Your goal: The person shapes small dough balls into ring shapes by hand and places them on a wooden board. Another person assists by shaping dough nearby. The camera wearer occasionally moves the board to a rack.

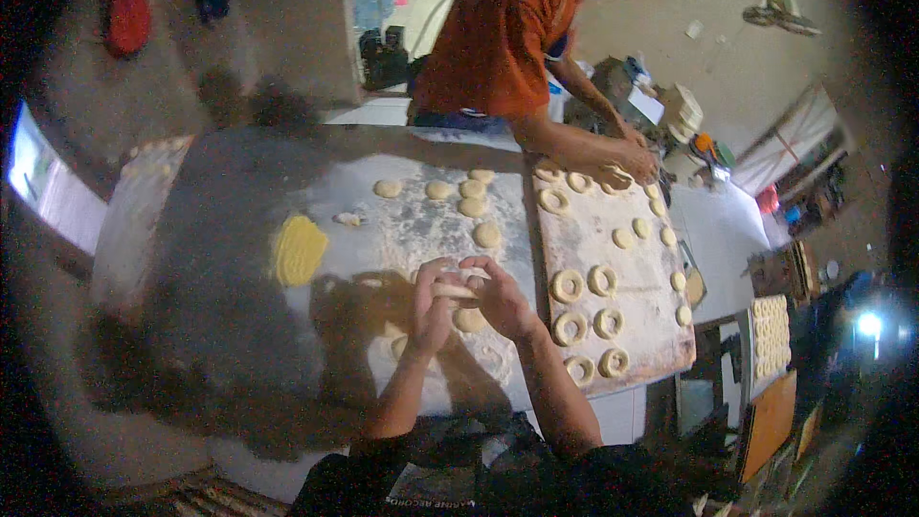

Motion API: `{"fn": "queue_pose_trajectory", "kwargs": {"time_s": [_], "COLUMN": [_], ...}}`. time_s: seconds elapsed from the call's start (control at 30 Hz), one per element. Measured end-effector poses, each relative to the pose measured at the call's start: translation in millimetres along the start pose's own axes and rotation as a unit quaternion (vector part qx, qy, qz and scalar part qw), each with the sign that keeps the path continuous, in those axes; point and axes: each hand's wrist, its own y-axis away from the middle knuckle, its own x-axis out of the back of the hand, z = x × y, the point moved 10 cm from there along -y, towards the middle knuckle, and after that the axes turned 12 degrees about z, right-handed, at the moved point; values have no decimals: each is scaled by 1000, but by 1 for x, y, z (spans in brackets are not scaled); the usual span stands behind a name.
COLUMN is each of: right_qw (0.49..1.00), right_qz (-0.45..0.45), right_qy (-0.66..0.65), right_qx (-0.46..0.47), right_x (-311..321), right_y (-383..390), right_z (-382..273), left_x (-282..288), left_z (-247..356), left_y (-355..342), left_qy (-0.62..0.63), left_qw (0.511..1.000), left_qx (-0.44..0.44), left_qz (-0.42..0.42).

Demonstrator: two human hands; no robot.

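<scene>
My left hand (433,314) and my right hand (504,303) meet over the floured table, fingers curled around a pale piece of dough (458,292). Whether that piece has a hole is hidden by my fingers. Just below my hands a round dough piece (469,320) lies on the table, and another dough piece (399,348) sits by my left wrist. Beyond my hands are several flat dough rounds, among them one dough round (487,235) straight ahead. To the right, a floured board (641,273) bears dough rings (568,284) and small dough rounds.
Across the table a person in an orange shirt (503,33) bends over the board, hands at its far edge. A yellow flat piece (301,251) lies on the dark table (230,220) at left. A tray of dough rings (772,335) stands at far right.
</scene>
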Motion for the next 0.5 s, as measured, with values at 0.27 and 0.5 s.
{"fn": "queue_pose_trajectory", "kwargs": {"time_s": [0.27, 0.5], "right_qw": [989, 977], "right_qz": [134, 209], "right_qy": [48, -42], "right_qx": [-45, 23], "right_x": [31, 104], "right_y": [52, 116], "right_z": [-25, -74], "left_x": [-50, -152], "left_z": [-7, 0], "left_y": [38, 96], "left_qy": [-148, -209], "left_qw": [986, 965], "left_qx": [-75, -152], "left_qz": [-10, -47]}}
